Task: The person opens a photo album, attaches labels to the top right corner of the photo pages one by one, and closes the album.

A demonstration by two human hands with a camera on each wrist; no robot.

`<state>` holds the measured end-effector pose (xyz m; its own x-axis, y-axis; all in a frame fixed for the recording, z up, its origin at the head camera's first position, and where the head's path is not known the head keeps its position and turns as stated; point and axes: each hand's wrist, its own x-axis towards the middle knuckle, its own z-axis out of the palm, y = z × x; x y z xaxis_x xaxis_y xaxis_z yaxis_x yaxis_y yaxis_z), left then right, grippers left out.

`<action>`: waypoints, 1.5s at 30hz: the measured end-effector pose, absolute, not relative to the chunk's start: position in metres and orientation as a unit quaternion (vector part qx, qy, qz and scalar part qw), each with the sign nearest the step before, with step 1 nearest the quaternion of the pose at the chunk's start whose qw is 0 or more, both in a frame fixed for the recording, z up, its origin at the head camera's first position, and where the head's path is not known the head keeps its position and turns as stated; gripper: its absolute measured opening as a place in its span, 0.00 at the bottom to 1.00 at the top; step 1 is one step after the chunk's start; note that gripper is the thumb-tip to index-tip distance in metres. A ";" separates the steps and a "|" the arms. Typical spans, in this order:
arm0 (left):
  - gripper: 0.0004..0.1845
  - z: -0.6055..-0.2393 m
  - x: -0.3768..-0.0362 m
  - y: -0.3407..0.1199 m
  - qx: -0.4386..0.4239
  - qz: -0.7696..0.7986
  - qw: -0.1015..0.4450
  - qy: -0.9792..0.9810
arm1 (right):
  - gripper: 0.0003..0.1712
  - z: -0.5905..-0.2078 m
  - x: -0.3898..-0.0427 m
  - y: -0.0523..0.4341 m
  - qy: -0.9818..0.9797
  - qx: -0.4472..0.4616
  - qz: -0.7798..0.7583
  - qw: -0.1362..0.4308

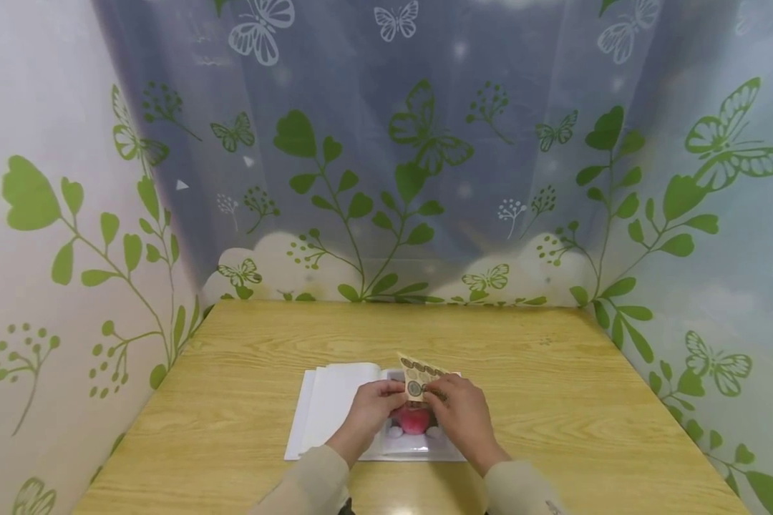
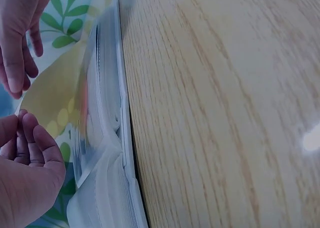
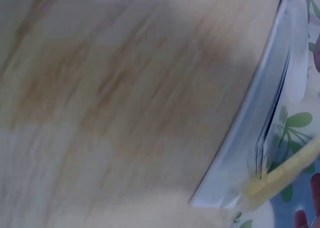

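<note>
A yellowish sheet of round stickers (image 1: 417, 373) stands tilted above an open album (image 1: 338, 397). My left hand (image 1: 372, 409) pinches the sheet near its lower left edge. At the sheet's right side, my right hand (image 1: 465, 415) has its thumb and fingertips at a round sticker and the edge. The left wrist view shows the sheet's plain back (image 2: 52, 87), with the left hand's curled fingers below and the right hand's fingers above. Whether a sticker is lifting off is too small to tell. Under the hands, the album's right page shows a red, apple-like picture (image 1: 414, 422) behind glossy film.
The album lies on a wood-grain table (image 1: 232, 400), its blank white left page facing up. A curtain (image 1: 373, 179) printed with green leaves and butterflies stands behind the table and along both sides. Light reflects off the table's front edge.
</note>
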<state>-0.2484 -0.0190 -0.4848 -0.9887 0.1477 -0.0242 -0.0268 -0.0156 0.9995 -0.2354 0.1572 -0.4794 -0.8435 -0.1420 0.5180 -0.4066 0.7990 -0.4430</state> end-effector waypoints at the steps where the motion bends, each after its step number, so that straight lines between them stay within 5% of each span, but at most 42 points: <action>1: 0.10 -0.484 -0.248 -0.019 0.045 0.712 0.061 0.698 | 0.07 -0.480 -0.235 0.155 -0.917 0.154 0.278 0.241; 45: 0.09 -0.466 -0.236 -0.014 0.108 0.654 0.048 0.747 | 0.06 -0.478 -0.231 0.136 -0.932 0.097 0.273 0.219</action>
<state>-0.2363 -0.0142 -0.4657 -0.9719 0.2245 0.0705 0.0994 0.1204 0.9877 -0.2311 0.1362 -0.4775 -0.8850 -0.0606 0.4617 -0.2998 0.8328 -0.4654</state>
